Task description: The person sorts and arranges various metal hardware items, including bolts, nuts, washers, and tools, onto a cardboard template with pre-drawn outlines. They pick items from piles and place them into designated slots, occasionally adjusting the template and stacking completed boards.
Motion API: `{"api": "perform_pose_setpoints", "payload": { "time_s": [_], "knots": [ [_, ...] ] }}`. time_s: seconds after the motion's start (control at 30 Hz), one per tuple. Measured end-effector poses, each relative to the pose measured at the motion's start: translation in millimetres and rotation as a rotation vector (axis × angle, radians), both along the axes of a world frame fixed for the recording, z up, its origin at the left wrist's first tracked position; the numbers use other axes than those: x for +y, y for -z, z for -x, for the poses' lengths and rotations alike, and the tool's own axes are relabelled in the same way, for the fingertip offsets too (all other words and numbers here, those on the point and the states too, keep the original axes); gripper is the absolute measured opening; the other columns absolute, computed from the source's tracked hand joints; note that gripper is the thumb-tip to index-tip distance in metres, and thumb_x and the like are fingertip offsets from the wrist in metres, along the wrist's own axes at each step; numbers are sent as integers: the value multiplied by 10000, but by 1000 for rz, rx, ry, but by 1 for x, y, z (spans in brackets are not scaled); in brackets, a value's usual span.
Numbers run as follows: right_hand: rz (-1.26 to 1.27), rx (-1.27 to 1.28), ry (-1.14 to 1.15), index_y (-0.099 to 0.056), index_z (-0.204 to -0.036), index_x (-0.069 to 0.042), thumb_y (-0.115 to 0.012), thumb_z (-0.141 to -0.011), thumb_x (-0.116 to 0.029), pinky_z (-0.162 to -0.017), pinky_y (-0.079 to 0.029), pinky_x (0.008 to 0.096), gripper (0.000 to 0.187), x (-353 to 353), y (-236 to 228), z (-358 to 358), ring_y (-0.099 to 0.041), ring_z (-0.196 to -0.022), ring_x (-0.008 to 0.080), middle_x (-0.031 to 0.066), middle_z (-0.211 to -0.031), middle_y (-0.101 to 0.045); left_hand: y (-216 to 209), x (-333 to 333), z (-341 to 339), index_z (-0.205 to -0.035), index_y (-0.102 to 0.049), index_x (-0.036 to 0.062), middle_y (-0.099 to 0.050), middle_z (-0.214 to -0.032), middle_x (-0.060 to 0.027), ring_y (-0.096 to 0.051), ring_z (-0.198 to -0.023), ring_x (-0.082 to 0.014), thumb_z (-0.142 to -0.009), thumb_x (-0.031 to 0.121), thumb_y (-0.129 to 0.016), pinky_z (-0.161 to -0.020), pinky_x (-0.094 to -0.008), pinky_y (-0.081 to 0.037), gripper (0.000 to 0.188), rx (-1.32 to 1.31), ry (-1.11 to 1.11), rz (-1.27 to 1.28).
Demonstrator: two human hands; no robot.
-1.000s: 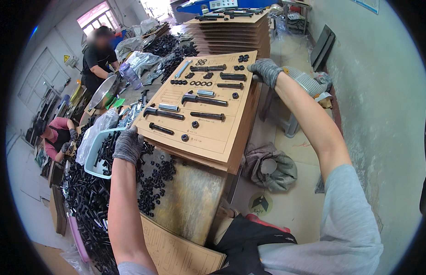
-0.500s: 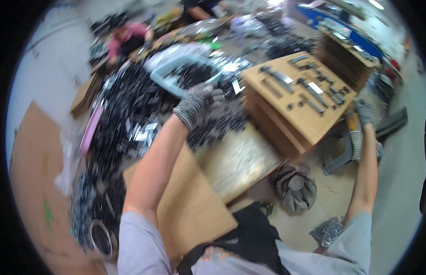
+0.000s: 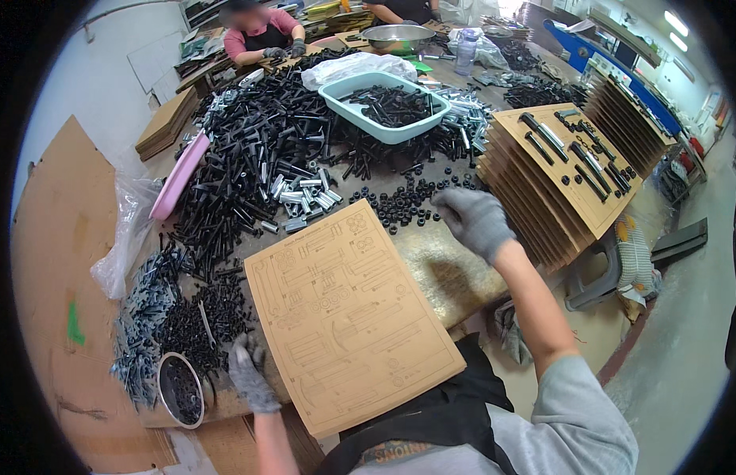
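A cardboard sheet (image 3: 352, 317) printed with outline drawings of parts lies in front of me, tilted across the table's near edge. My left hand (image 3: 253, 376), in a grey glove, is beside its left edge, next to a heap of small black screws (image 3: 197, 324). Its fingers are apart, and nothing shows in them. My right hand (image 3: 476, 223), also gloved, hovers at the right edge of a spread of black nuts (image 3: 395, 199). The fingers there are bent and drawn together; whatever is between them is hidden. Silver sleeve-like pieces (image 3: 308, 190) lie left of the nuts.
A big pile of black bolts (image 3: 257, 142) surrounds a light-blue tub (image 3: 384, 136). To the right leans a stack of cardboard cards (image 3: 558, 166) with hardware mounted on the front one. A metal bowl (image 3: 180, 389) stands near left. Two people (image 3: 261, 36) work across the table.
My left hand has come back from near the tub to the screw heap. My right hand has left the far side of the card stack for the nuts. The view has steadied.
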State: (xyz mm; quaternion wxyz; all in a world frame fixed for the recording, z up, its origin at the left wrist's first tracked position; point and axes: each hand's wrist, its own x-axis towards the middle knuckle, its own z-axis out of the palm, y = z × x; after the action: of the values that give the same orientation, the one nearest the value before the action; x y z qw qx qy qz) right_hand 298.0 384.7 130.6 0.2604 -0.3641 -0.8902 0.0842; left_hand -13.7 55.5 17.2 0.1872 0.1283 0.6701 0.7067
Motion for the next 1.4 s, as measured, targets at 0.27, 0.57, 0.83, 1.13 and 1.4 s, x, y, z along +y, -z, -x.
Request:
{"api": "perform_pose_setpoints", "payload": {
  "time_s": [0.27, 0.57, 0.83, 1.13, 1.4],
  "knots": [
    [-70, -479, -70, -575, -1255, -168, -511, -855, -80, -946, -479, 416, 414, 120, 50, 129, -570, -1150, 298, 139, -1280, -550, 24, -6, -17, -1243, -517, -24, -592, -1145, -143, -586, -1032, -201, -957, 374, -550, -853, -314, -511, 491, -114, 29, -55],
    [-379, -929, -162, -500, -1335, -205, -531, -895, -175, -954, -463, 469, 442, 186, 86, 225, -413, -1306, 355, 113, -1407, -438, 16, 2, -28, -1110, -583, -28, -630, -1047, -90, -571, -975, -175, -936, 261, -610, -894, -338, -466, 338, 289, 75, 145],
    [-406, -745, -221, -689, -982, -127, -526, -849, -112, -753, -548, 397, 211, 158, 81, 189, -595, -997, 298, 125, -1035, -620, 13, 5, -27, -1111, -592, -24, -627, -1060, -93, -572, -991, -185, -929, 243, -620, -912, -343, -462, 325, 270, 86, 152],
    [-36, -144, -73, -716, -950, -72, -729, -784, -190, -755, -545, 361, 204, 106, 68, 119, -674, -841, 298, 154, -900, -693, 31, 1, -21, -1136, -599, 2, -620, -1103, -86, -576, -1021, -184, -924, 218, -624, -929, -330, -458, 304, 363, 124, 158],
    [523, -202, -641, -700, -1015, -83, -701, -793, -195, -822, -522, 332, 248, -73, 44, 154, -661, -876, 274, 128, -930, -692, 11, -3, -16, -1139, -587, -5, -624, -1085, -88, -576, -1006, -168, -920, 118, -595, -916, -322, -469, 251, 297, 165, 217]
  ]
}}
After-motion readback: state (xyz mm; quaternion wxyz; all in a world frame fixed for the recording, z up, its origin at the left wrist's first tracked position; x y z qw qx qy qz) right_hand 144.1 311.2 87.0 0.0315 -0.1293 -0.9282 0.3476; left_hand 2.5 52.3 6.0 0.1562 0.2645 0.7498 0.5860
